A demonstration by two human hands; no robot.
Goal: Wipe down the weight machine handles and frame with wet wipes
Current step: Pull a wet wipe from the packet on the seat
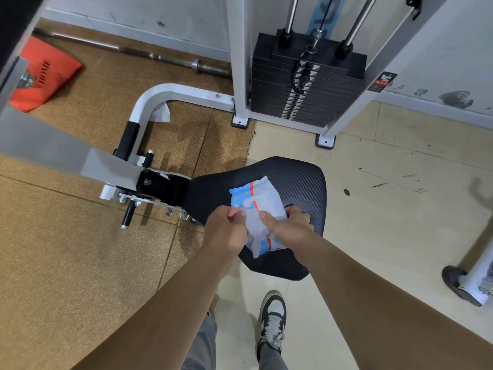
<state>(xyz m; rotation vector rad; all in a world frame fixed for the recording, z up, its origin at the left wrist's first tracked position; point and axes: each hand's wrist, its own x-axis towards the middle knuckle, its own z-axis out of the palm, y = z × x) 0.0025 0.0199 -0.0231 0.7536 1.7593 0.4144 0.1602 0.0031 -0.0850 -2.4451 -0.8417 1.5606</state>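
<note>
Grips the wet wipes pack [257, 201] with the right hand [289, 227]: thumb laid flat across the white lid panel, fingers curled round the pack's right edge. Pinches a white sheet [253, 228] at the pack's near-left side with the left hand [226, 231], fingers curled tight on it, knuckles close to the right thumb. Holds the pack, blue and white with orange stripes, directly over the black seat pad [301, 177]; cannot tell whether resting on the pad or lifted just clear.

Left of the grip, at the pad's far-left end: black bracket [160, 188] and bolted plates joining the pad to a grey beam [53, 153] that runs off to the left edge. Beyond that, farther from the grip: white curved frame tube [160, 93] with a black handle sleeve [130, 138], and a crumpled white wipe [163, 113] on the floor, tucked inside the tube's bend.

Ahead of the grip and slightly right, well apart: black weight stack [306, 84] between white uprights [238, 62], with chrome guide rods [290, 12] and a cable rising from its top. Far ahead-left of the grip: barbell [149, 53] lying along the wall, and a red bag [42, 73] near the left edge.

Below the grip, toward the body: one dark-and-white sneaker [273, 316] on pale tile [386, 222]. Left of the grip: cork-coloured mat [66, 249].
</note>
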